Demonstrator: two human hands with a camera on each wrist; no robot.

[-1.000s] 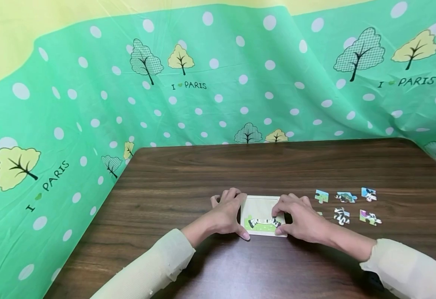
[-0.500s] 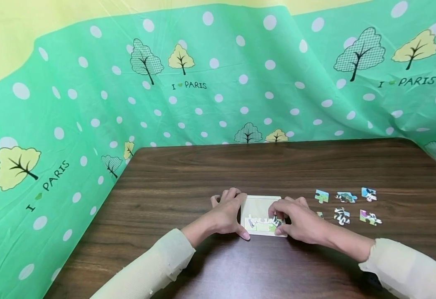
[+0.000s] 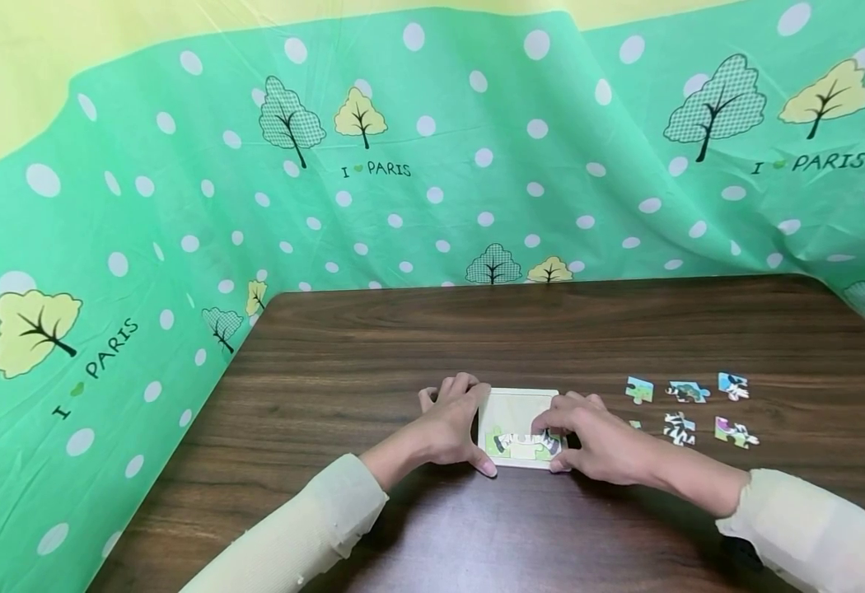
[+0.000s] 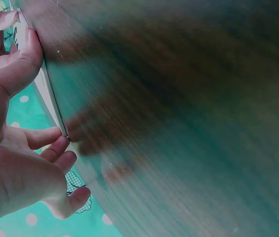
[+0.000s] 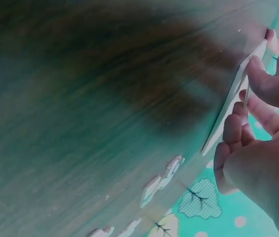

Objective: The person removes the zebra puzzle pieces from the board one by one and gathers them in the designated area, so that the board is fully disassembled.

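Note:
A shallow pale puzzle tray (image 3: 519, 408) lies on the table, its lower part filled with a green strip of zebra-leg pieces (image 3: 523, 446). My left hand (image 3: 449, 424) spans the tray's left side, thumb at the near corner and index finger at the far one. In the left wrist view the fingertips (image 4: 55, 133) meet the tray's corner. Over the tray's lower right corner, my right hand (image 3: 597, 432) pinches a puzzle piece (image 3: 552, 442) between thumb and fingers. From the right wrist its thin edge stands tilted above the tray, and the fingers partly hide it.
Several loose puzzle pieces (image 3: 688, 391) lie in two rows on the table (image 3: 373, 329) right of the tray. One small green piece (image 3: 635, 424) is partly hidden behind the right hand. A green dotted curtain (image 3: 403, 198) hangs behind and left of the table.
My right fingers have shifted slightly left over the tray, and the piece has moved a little within its lower right corner. The left hand and tray have stayed put.

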